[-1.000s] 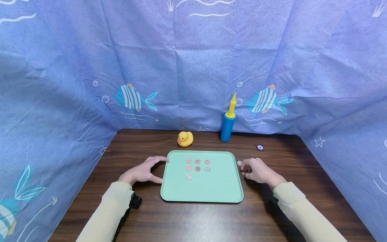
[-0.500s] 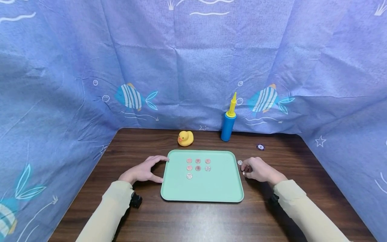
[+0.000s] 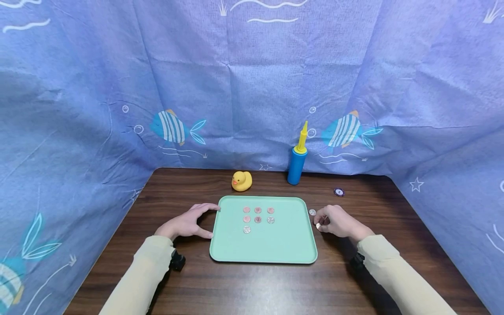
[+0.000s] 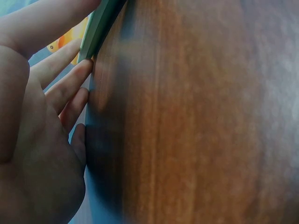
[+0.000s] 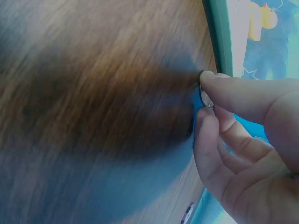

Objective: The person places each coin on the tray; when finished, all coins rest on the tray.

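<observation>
A mint-green tray (image 3: 263,249) lies in the middle of the wooden table, with several coins (image 3: 257,215) in rows on its far half. My left hand (image 3: 208,222) rests with spread fingers against the tray's left edge; the tray edge (image 4: 100,28) shows by the fingers (image 4: 70,81) in the left wrist view. My right hand (image 3: 320,222) sits just right of the tray and pinches a silver coin (image 5: 205,98) on edge between thumb and fingertip. Another loose coin (image 3: 312,212) lies on the table beside the tray's far right corner.
A yellow rubber duck (image 3: 241,180) and a blue pump with a yellow nozzle (image 3: 297,164) stand behind the tray. A dark poker chip (image 3: 338,192) lies at the back right. Blue fish-print cloth (image 3: 252,87) walls the table on three sides.
</observation>
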Tool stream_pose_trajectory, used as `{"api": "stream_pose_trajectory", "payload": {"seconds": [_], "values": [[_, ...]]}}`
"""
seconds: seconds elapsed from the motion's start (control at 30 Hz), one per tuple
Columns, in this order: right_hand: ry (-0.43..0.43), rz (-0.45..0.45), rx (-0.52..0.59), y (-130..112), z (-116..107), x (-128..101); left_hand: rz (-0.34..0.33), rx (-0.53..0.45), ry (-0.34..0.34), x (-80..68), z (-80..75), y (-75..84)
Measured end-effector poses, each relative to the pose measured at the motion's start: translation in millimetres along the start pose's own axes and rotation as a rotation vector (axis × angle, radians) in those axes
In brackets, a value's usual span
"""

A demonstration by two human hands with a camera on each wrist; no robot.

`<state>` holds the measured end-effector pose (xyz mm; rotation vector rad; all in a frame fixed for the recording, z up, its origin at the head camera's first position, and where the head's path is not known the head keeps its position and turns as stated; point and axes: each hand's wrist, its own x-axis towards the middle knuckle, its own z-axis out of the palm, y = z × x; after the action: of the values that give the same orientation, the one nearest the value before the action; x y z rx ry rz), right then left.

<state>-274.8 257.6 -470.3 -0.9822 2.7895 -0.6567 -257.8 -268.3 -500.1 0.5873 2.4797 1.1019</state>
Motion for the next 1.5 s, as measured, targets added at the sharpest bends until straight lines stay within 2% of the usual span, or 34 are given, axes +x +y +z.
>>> {"api": "stream_pose_trajectory", "payload": {"seconds": [0.23, 0.5, 0.77, 0.93, 1.07, 1.33, 1.5], "values": [[0.018, 0.023, 0.008, 0.9, 1.2, -0.3, 0.004, 0.001, 0.0, 1.0, -0.8, 1.2], [0.041, 0.008, 0.027, 3.9, 0.8, -2.7, -0.003, -0.002, -0.001, -0.7, -0.7, 3.2], [0.005, 0.021, 0.061, 3.1, -2.7, -4.2, 0.01, -0.004, 0.005, -1.2, -0.3, 2.3], [-0.02, 0.045, 0.135, 0.9, -7.4, -4.1, 0.022, 0.004, 0.004, 0.0, 0.0, 1.1], [-0.014, 0.061, 0.177, 0.2, -9.5, -2.1, 0.023, 0.011, 0.008, 0.7, -0.2, 1.1], [0.011, 0.099, 0.177, -7.5, -11.9, 6.2, 0.02, 0.006, 0.004, 0.1, 0.0, 0.8], [0.011, 0.079, 0.209, -19.5, -9.1, 15.5, 0.005, 0.0, 0.003, -0.4, -0.3, 1.5]]}}
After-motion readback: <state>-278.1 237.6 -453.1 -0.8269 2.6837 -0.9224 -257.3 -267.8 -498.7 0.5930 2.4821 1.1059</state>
